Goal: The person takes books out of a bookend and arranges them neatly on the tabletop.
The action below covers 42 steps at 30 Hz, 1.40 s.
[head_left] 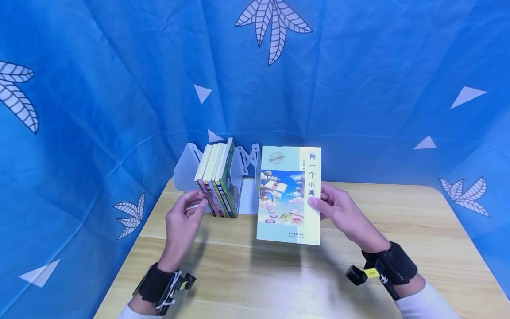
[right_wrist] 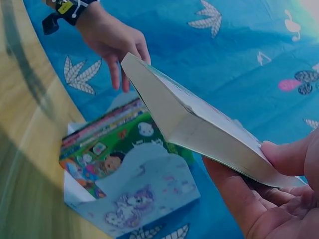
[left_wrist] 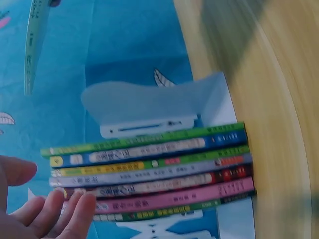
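My right hand [head_left: 344,215] grips a paperback book [head_left: 280,199] by its right edge, thumb on the front cover and fingers behind. The cover is pale blue and cream with a picture of clouds and open books. In the right wrist view its page edges [right_wrist: 214,142] face the camera. To its left, a row of thin books [head_left: 217,179] stands leaning in a white bookstand [head_left: 185,173]. My left hand [head_left: 184,223] is beside the row's left end, fingers loosely bent. In the left wrist view its fingertips [left_wrist: 82,209] are close to the colourful spines [left_wrist: 149,172]; contact is unclear.
The bookstand's right end panel [right_wrist: 154,199] carries a unicorn print and stands just left of the held book. All this is on a light wooden table [head_left: 398,230]. A blue curtain [head_left: 358,88] with leaf prints hangs behind and at both sides.
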Available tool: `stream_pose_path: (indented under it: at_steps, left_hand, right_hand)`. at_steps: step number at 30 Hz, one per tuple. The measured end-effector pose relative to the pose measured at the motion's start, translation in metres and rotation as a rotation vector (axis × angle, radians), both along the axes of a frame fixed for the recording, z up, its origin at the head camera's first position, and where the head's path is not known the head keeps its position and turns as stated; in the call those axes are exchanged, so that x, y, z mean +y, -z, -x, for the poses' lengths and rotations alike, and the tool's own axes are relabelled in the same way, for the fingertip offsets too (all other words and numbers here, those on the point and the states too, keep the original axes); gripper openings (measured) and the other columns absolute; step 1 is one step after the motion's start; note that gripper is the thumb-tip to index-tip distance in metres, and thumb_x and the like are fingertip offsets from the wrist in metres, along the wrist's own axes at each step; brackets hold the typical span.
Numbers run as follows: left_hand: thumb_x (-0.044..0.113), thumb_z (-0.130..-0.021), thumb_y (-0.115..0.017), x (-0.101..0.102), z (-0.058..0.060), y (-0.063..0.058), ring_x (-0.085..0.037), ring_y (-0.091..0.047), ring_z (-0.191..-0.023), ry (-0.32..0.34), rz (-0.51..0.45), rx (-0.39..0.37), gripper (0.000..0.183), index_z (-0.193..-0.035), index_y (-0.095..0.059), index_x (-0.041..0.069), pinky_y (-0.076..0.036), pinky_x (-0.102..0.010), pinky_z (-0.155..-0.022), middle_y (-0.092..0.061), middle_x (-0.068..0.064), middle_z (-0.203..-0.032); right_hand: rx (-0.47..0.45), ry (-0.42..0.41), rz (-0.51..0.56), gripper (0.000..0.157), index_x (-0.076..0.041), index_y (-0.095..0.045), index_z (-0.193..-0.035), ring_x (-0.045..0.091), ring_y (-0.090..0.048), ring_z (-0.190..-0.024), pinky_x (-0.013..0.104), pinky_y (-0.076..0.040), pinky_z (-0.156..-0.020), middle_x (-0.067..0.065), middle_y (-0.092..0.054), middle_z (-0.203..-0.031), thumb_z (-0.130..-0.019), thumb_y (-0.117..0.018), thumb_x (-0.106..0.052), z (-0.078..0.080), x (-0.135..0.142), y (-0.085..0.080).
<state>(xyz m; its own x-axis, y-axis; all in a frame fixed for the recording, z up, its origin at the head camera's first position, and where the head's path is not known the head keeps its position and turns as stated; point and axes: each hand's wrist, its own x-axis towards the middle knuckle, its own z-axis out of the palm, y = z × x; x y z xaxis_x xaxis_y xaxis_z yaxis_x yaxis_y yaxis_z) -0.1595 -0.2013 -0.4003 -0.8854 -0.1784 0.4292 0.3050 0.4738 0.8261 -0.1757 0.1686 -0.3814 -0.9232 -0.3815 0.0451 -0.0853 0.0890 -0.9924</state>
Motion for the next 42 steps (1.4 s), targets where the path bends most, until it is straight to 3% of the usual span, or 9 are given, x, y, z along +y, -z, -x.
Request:
stream_pose_path:
  at_steps: [6,16,25,33,42]
  left_hand:
    - [0.01,-0.088,-0.066,-0.02,0.022,0.027,-0.023,-0.061,-0.099,-0.08,0.069,0.095,0.037,-0.123,-0.056,0.001,-0.055,-0.028,-0.083,-0.064,-0.015,-0.111]
    - [0.018,-0.09,-0.066,-0.032,0.043,0.041,-0.025,-0.061,-0.101,-0.102,0.082,0.027,0.04,-0.127,-0.056,0.007,-0.055,-0.032,-0.083,-0.064,-0.014,-0.116]
    - [0.019,-0.088,-0.068,-0.028,0.051,0.048,-0.012,-0.063,-0.094,-0.123,0.076,0.021,0.035,-0.122,-0.061,0.011,-0.055,-0.021,-0.078,-0.065,-0.006,-0.112]
    - [0.013,-0.088,-0.068,-0.028,0.053,0.051,-0.022,-0.066,-0.088,-0.131,0.11,0.072,0.034,-0.121,-0.061,0.007,-0.057,-0.028,-0.073,-0.067,-0.015,-0.107]
    - [0.006,-0.085,-0.069,-0.026,0.06,0.053,-0.02,-0.066,-0.09,-0.123,0.128,0.136,0.037,-0.121,-0.06,0.004,-0.055,-0.019,-0.073,-0.067,-0.015,-0.107]
  right_hand:
    - [-0.003,0.012,-0.005,0.04,-0.005,-0.046,-0.132,0.031,-0.065,-0.091,0.045,-0.058,-0.072,0.018,-0.065,-0.108,-0.098,-0.054,-0.024,0.013,0.008,0.005]
    - [-0.034,0.036,0.012,0.039,-0.003,-0.047,-0.13,0.033,-0.064,-0.093,0.047,-0.057,-0.072,0.021,-0.064,-0.107,-0.098,-0.054,-0.024,0.032,0.017,0.021]
    - [-0.058,0.028,0.039,0.039,0.001,-0.046,-0.131,0.035,-0.064,-0.092,0.048,-0.058,-0.071,0.024,-0.063,-0.107,-0.098,-0.053,-0.019,0.053,0.016,0.044]
    - [-0.086,0.014,0.036,0.031,0.0,-0.052,-0.124,0.035,-0.064,-0.091,0.049,-0.057,-0.072,0.025,-0.062,-0.1,-0.098,-0.053,-0.017,0.069,0.0,0.059]
    - [-0.107,0.021,0.031,0.028,0.001,-0.053,-0.122,0.034,-0.065,-0.089,0.047,-0.058,-0.071,0.023,-0.064,-0.099,-0.098,-0.052,-0.013,0.081,-0.011,0.065]
